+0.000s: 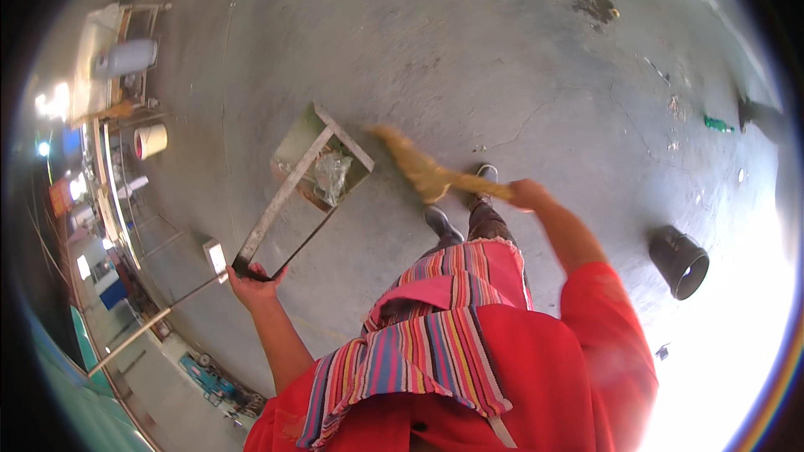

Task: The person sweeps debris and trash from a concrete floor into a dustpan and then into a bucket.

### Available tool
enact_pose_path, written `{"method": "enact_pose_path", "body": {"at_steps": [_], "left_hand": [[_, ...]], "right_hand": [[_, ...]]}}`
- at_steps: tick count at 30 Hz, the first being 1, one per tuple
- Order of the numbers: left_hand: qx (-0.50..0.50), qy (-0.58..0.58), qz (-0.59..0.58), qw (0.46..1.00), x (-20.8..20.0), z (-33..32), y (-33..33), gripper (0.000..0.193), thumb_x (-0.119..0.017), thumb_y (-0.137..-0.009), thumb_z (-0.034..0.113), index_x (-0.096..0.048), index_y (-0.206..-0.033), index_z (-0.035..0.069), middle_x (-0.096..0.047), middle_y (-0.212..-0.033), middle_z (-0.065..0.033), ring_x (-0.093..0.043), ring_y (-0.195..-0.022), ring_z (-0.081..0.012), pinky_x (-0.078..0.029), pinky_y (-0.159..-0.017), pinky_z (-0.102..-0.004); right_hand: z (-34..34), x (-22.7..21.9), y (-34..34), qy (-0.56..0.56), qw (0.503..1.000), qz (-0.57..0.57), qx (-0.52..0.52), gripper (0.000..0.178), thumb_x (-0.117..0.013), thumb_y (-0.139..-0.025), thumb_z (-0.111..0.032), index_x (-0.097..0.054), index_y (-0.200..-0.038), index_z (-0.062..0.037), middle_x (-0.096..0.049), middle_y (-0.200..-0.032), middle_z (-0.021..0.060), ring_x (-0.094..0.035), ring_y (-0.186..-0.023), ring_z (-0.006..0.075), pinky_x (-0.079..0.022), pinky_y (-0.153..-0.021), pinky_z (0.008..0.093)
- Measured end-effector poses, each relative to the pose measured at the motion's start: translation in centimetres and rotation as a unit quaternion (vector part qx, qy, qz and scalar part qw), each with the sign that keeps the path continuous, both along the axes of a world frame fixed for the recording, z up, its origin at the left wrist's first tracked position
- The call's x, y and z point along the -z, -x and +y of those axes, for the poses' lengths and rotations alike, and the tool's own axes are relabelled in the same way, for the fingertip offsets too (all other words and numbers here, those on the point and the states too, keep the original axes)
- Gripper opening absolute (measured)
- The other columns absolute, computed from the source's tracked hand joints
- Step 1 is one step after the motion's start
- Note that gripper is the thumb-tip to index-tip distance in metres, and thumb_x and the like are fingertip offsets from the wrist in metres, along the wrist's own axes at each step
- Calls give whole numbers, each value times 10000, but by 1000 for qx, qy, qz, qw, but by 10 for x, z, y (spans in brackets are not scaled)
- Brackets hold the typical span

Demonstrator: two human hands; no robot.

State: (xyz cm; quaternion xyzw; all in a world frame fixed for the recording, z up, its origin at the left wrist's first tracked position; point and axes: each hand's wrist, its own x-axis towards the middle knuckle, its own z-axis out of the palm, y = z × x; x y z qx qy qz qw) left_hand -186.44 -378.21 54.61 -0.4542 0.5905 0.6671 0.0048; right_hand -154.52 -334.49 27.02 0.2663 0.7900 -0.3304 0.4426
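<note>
My left hand is closed round the top of the handle of a metal dustpan. The dustpan hangs or stands over the floor, left of my feet. Crumpled clear plastic and other small litter lie in it. In my right hand is the handle of a short straw hand broom, fingers wrapped round it. The broom's bristles point toward the dustpan, just right of its edge, and are smeared by motion. Whether the bristles touch the floor I cannot tell.
A black bucket lies on its side at the right, and a green plastic bottle beyond it. A dark stain marks the far floor. At the left are a pale bucket, a table-like frame and a long pole.
</note>
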Motion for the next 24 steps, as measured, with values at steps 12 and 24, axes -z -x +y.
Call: {"method": "enact_pose_path", "body": {"at_steps": [12,24], "left_hand": [[-2,-33,17,999,37,-66,93,376,-601,-773,525,-564,-925,183,-506,-803,57,-447,-705,-120,-303,-835,-690],[-19,-28,-32,999,71,-79,274,402,-578,-771,574,-568,-929,204,-472,-774,54,-428,-732,-113,-340,-784,-625]], "right_hand": [[97,-212,38,9,933,-17,360,350,-662,-797,-155,-540,-1117,-81,-494,-605,50,-427,-380,135,-362,-333,306],[-72,25,515,-102,974,202,-4,378,-525,-816,-387,-582,-1047,-93,-647,-808,169,-640,-734,314,-499,-628,425]]}}
